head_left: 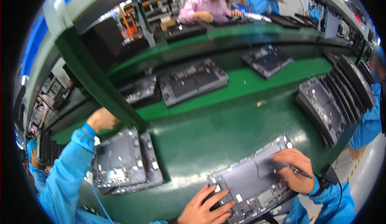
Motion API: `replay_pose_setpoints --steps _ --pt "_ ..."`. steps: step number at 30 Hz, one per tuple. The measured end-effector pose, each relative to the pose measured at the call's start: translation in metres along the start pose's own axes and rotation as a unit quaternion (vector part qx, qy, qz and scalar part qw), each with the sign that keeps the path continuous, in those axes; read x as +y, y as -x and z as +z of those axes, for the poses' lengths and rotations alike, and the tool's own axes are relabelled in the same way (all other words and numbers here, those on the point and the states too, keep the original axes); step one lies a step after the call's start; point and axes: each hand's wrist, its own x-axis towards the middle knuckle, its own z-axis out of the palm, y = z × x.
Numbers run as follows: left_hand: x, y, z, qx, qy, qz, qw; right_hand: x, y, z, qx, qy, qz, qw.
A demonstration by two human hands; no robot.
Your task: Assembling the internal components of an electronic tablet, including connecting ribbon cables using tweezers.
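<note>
An opened tablet housing (pixel 249 175) lies tilted on the green bench in front of me. It shows a dark grey battery area and a circuit board along its near side. My left hand (pixel 207 208) rests on its near left corner with the fingers spread. Over its right part, my right hand (pixel 295 169) is closed around a slim dark pointed tool (pixel 300 171), too blurred to name its kind. A black cable or strap crosses the middle of the housing.
Two stacked housings (pixel 120 159) lie at left, beside a co-worker's arm (pixel 68 171) reaching past a green post (pixel 96 79). More housings (pixel 193 81) sit on the bright green strip. A rack of housings (pixel 325 103) stands at right. Another person (pixel 205 6) works opposite.
</note>
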Motion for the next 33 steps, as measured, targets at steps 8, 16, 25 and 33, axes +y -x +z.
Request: replay_pose_setpoints --steps 8,16,25,33 --pt "0.063 -0.005 0.032 -0.002 0.153 -0.315 0.937 0.018 0.081 -0.011 0.142 -0.084 0.239 0.957" --pt "0.027 -0.124 -0.007 0.321 0.445 -0.375 0.747 0.038 0.044 -0.013 0.258 -0.249 0.067 0.931" --pt "-0.089 -0.478 0.070 0.279 0.501 -0.250 0.780 0.083 0.117 -0.039 0.094 -0.028 0.017 0.995" --pt "-0.174 -0.715 0.323 0.201 0.331 -0.311 0.868 0.118 -0.001 -0.063 0.251 -0.031 0.009 0.967"
